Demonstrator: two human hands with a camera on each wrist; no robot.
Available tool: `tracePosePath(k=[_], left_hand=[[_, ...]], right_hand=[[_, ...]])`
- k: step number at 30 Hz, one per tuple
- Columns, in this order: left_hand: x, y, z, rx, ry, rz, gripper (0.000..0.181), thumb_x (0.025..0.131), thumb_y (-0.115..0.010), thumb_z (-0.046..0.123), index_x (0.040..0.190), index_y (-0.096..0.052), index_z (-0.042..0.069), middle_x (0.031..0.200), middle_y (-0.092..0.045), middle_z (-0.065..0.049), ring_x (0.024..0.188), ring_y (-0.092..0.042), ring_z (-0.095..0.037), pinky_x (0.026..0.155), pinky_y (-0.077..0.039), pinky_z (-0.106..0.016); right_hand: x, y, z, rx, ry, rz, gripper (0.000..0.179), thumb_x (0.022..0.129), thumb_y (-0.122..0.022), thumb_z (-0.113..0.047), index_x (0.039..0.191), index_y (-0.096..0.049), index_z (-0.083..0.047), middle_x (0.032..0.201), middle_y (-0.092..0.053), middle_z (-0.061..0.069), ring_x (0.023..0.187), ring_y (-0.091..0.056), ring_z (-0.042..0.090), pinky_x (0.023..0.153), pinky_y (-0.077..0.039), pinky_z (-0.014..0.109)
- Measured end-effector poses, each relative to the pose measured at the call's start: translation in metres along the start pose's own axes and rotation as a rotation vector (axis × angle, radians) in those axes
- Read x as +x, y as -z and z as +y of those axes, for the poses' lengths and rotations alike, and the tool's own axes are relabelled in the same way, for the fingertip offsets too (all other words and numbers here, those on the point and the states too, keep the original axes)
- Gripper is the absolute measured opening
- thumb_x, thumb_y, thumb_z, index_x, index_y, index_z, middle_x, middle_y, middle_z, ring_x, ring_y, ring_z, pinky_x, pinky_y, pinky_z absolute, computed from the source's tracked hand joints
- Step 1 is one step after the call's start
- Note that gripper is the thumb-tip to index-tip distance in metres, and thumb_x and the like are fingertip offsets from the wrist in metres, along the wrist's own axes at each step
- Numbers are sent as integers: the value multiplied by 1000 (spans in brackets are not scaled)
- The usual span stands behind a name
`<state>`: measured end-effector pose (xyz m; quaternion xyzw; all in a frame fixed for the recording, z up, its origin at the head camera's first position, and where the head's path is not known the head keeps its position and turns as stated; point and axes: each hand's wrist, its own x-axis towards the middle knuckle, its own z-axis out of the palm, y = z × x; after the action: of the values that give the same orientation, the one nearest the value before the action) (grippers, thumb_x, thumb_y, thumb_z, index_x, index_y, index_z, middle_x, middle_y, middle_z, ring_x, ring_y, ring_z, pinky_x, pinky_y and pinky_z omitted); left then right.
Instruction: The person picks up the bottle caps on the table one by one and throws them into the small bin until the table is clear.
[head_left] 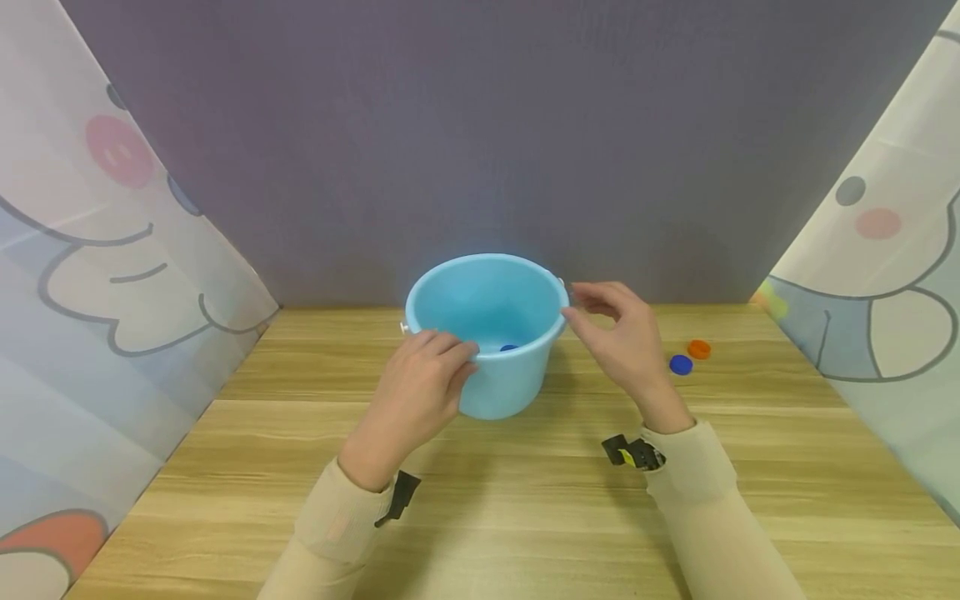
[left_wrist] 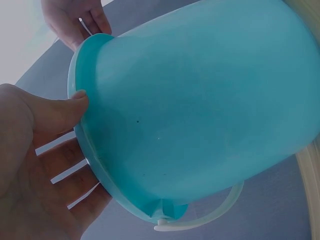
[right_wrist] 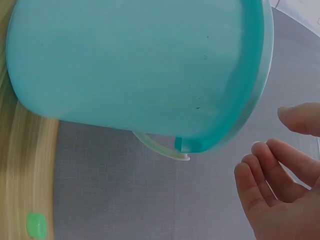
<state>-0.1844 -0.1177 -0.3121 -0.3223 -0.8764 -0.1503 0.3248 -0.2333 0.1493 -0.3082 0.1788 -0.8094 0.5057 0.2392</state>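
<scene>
A light blue bucket (head_left: 501, 387) stands upright on the wooden table. My left hand (head_left: 426, 379) grips its near left rim; in the left wrist view the thumb (left_wrist: 62, 112) lies on the outside and the other fingers (left_wrist: 75, 185) go over the rim. Beside the right rim is my right hand (head_left: 618, 333), its fingers loosely bent with nothing between them. In the right wrist view a gap shows between this hand's fingertips (right_wrist: 260, 150) and the bucket. A blue cap (head_left: 509, 347) lies inside on the bottom, partly hidden by the near rim. The white handle (right_wrist: 160, 148) hangs down along the bucket's side.
To the right on the table (head_left: 570, 517) lie a blue cap (head_left: 681, 364) and an orange cap (head_left: 699, 349). A small green cap (right_wrist: 36, 226) shows in the right wrist view. A grey wall (head_left: 450, 150) closes the back, with cartoon-printed curtains (head_left: 112, 275) on both sides.
</scene>
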Motion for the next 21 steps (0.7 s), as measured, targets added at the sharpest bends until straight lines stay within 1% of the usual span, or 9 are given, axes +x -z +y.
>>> tracePosePath(k=[4, 7, 11, 14, 15, 17, 21], left_hand=[[0, 0, -1, 2, -6, 2, 15, 89, -77, 5, 103, -75, 4, 92, -71, -5, 89, -62, -27, 81, -52, -39], [0, 0, -1, 2, -6, 3, 15, 88, -77, 5, 103, -75, 4, 93, -72, -5, 89, -62, -27, 81, -52, -39], [0, 1, -1, 0, -2, 1, 15, 89, -77, 5, 104, -75, 4, 93, -72, -5, 89, -62, -27, 82, -52, -39], [0, 1, 0, -3, -2, -4, 15, 89, -76, 5, 104, -75, 5, 93, -72, -5, 89, -62, -27, 81, -52, -39], [1, 1, 0, -5, -2, -5, 15, 89, -76, 5, 104, -75, 5, 93, -72, -5, 89, -62, -27, 81, -52, -39], [1, 1, 1, -8, -3, -5, 14, 89, -76, 6, 104, -75, 5, 94, -72, -5, 89, -62, -27, 81, -52, -39], [1, 0, 0, -7, -2, -1, 14, 89, -76, 6, 103, -75, 4, 93, -72, -5, 89, -62, -27, 81, -51, -39]], right_hand=[[0, 2, 1, 0, 7, 4, 33, 93, -74, -13, 122, -69, 2, 118, -67, 16, 109, -63, 30, 98, -51, 51], [0, 5, 0, 14, 12, 10, 33, 93, -74, -12, 122, -69, 2, 118, -67, 16, 109, -64, 30, 99, -51, 49], [1, 9, -1, 32, 6, 19, 33, 93, -75, -12, 123, -70, 2, 118, -67, 14, 109, -64, 29, 99, -51, 34], [1, 12, -1, 20, -7, 25, 34, 93, -74, -12, 123, -70, 1, 119, -67, 13, 108, -64, 29, 96, -50, 25], [1, 14, 0, 8, -12, 25, 34, 93, -74, -13, 123, -70, 1, 119, -67, 13, 108, -64, 29, 96, -50, 26], [3, 16, 1, -17, -17, 23, 34, 93, -74, -13, 123, -70, 1, 119, -67, 13, 108, -64, 29, 96, -51, 30], [5, 19, 5, -70, -37, 4, 35, 94, -73, -17, 124, -69, 0, 120, -67, 14, 109, -64, 31, 97, -51, 45]])
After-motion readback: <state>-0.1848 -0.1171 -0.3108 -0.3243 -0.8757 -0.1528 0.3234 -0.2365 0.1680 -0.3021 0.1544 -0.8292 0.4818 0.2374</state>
